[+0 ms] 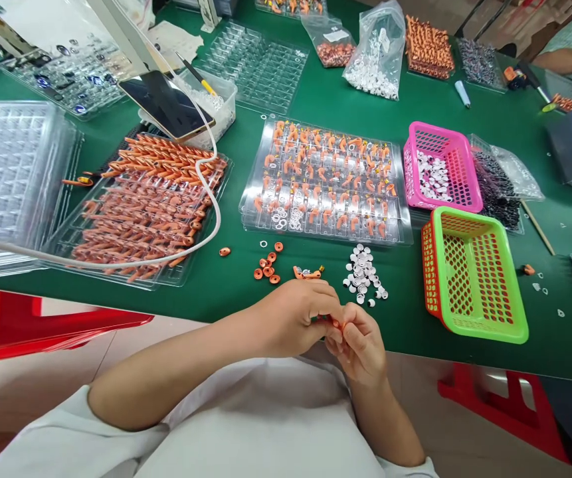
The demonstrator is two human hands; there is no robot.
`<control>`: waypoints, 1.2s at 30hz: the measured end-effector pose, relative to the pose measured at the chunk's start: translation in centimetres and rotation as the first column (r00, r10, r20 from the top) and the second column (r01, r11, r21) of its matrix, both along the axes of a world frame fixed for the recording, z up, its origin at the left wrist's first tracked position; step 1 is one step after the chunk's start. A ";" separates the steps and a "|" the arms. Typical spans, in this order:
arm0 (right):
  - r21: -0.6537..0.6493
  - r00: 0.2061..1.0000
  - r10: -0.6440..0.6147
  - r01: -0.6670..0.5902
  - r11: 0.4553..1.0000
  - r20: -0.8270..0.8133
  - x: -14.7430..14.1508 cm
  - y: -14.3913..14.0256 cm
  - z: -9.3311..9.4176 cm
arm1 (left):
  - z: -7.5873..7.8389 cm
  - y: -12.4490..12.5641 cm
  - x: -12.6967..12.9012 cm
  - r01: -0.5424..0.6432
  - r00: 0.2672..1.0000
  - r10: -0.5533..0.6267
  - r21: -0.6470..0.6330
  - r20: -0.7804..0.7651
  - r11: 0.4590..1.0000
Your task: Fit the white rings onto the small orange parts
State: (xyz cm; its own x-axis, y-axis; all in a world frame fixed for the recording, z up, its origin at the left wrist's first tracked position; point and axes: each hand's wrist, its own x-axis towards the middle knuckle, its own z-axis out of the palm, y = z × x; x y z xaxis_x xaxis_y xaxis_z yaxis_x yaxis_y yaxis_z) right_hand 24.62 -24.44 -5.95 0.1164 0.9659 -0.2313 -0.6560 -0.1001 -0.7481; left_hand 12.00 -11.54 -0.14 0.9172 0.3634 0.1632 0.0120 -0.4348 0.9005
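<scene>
Left hand (295, 315) and right hand (358, 338) pressed together at the bench's near edge, fingertips pinching a small orange part (336, 324) between them. Just beyond, loose orange rings (267, 264) and white washers (363, 274). Risk, likely: part slipping off the edge onto lap or floor, grip being tiny

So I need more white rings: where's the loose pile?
In the head view, the white rings lie on the green table, right of centre, between the clear tray and the right hand.
</scene>
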 end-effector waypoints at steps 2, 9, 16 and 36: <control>-0.005 1.000 -0.011 0.011 1.000 -0.030 -0.3 0.3 0.2 | -0.2 0.1 -0.1 -0.008 1.000 0.008 -0.012 -0.002 1.000; -0.071 0.995 -0.017 0.010 0.997 -0.102 -0.9 0.6 0.2 | -0.7 0.1 -0.5 -0.024 0.999 0.021 -0.077 -0.039 0.997; -0.118 0.989 -0.020 0.003 0.993 -0.144 -0.5 0.7 0.4 | -0.2 -0.1 -0.1 -0.147 0.981 0.123 -0.166 -0.150 0.975; -0.152 0.970 0.130 -0.163 0.975 -0.206 0.4 1.2 0.9 | 1.0 0.9 -0.6 -0.040 0.962 0.000 -0.139 -0.273 0.989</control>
